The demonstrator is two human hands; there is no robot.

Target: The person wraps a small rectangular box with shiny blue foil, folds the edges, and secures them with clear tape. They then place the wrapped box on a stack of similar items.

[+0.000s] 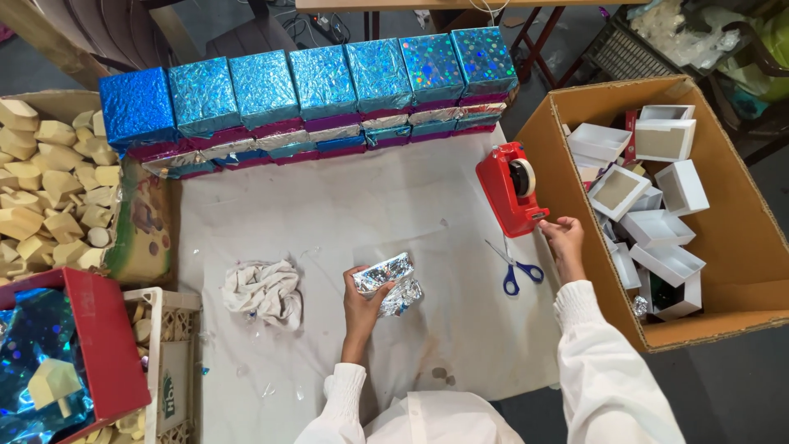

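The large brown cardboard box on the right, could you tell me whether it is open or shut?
Open: the large brown cardboard box has its top uncovered, and small white boxes lie visible inside.

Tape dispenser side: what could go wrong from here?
The right hand pulls at the red tape dispenser alone, so it may slide or tip on the white cloth. The left hand grips the silver foil-wrapped box one-handed; the loose foil could unfold. The blue-handled scissors lie close under the right wrist.
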